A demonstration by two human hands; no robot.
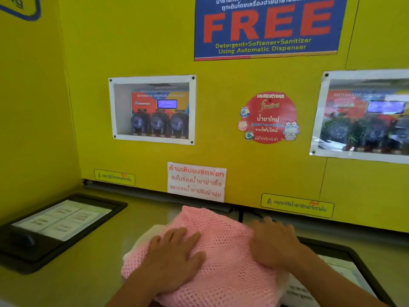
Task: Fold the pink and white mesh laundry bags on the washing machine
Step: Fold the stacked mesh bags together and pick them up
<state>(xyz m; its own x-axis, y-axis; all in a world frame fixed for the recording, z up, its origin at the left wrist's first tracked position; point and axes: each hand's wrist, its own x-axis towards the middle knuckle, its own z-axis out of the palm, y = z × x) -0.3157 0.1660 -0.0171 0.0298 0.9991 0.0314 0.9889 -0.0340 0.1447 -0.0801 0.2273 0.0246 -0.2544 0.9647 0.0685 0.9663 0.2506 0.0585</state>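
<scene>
1. Hands first: I saw my left hand [174, 253] lying palm down on the pink mesh laundry bag [221, 251], fingers stretched forward and slightly apart, gripping nothing.
2. My right hand [274, 242] pressed flat on the bag's right edge, fingers spread and pointing away from me; it was blurred, so I could not tell whether the fingertips touched mesh or the surface past it.
3. The pink bag lay bunched on the grey washing machine top [93, 282], filling the space between my two sets of fingers and reaching beyond the fingertips toward the back wall.
4. A pale layer, seemingly the white mesh bag [141, 240], peeked out from under the pink one just left of my left fingers; how far it ran underneath I could not tell.
5. Well left of my left fingers sat a black-framed panel [55, 227] with a pale instruction sheet on it.
6. Right of my right wrist ran another black frame [354, 262], with a white label [298, 291] showing beside the pink bag.
7. Beyond the fingertips of both hands rose the yellow wall [221, 85], carrying a white notice with red Thai lettering [196, 181] directly ahead.
8. Higher up hung a blue poster reading FREE [267, 25], a round red sticker [269, 118], and a framed dispenser window [152, 109].
</scene>
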